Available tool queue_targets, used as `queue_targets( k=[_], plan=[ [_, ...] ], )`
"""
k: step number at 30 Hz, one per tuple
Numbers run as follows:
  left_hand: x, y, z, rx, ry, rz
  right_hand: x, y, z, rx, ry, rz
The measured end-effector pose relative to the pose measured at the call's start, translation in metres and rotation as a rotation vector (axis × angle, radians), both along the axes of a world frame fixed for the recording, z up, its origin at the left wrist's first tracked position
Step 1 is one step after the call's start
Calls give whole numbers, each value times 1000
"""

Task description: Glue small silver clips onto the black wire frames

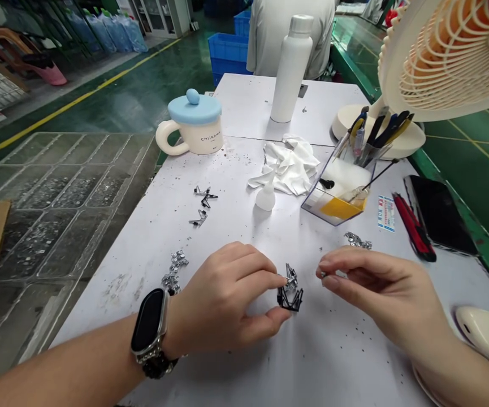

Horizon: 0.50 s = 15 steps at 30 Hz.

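Note:
My left hand (231,299) pinches a small black component with metal legs (290,295) just above the white table (236,113), a dark watch (150,330) on its wrist. My right hand (375,291) hovers just right of it, thumb and fingers pinched together; what they hold is too small to make out. A pile of small silver metal pieces (175,270) lies left of my left hand. Another silver cluster (358,241) lies beyond my right hand. Two black finished-looking parts (202,206) rest farther back on the table.
Cream mug with blue lid (193,125), white bottle (291,68), crumpled tissue (290,164), small dropper bottle (266,195), clear pen holder (346,181), fan (443,51), red knife (414,233), black phone (437,212), mouse (485,330). Clear trays of metal parts (57,192) at left. A person sits behind.

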State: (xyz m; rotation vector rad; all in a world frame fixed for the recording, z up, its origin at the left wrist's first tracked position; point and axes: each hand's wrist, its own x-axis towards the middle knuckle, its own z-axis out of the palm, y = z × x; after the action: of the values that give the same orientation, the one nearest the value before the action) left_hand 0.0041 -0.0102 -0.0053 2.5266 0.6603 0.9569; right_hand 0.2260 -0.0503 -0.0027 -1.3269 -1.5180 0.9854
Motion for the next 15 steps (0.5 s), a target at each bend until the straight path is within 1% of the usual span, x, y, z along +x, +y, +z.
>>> queue_targets(
  k=[5,10,13,15],
  plan=[
    [-1,0,0,12,9,27,-4,0,-1,-1,-19,-2],
    [1,-1,1,20,-4,62,-11,-4,0,8,-8,72],
    [1,-1,0,45,-10,64,-17,-8,-2,-20,-68,104],
    [1,-2,0,55,-6,66,-21,-10,-4,-61,-82,94]
  ],
)
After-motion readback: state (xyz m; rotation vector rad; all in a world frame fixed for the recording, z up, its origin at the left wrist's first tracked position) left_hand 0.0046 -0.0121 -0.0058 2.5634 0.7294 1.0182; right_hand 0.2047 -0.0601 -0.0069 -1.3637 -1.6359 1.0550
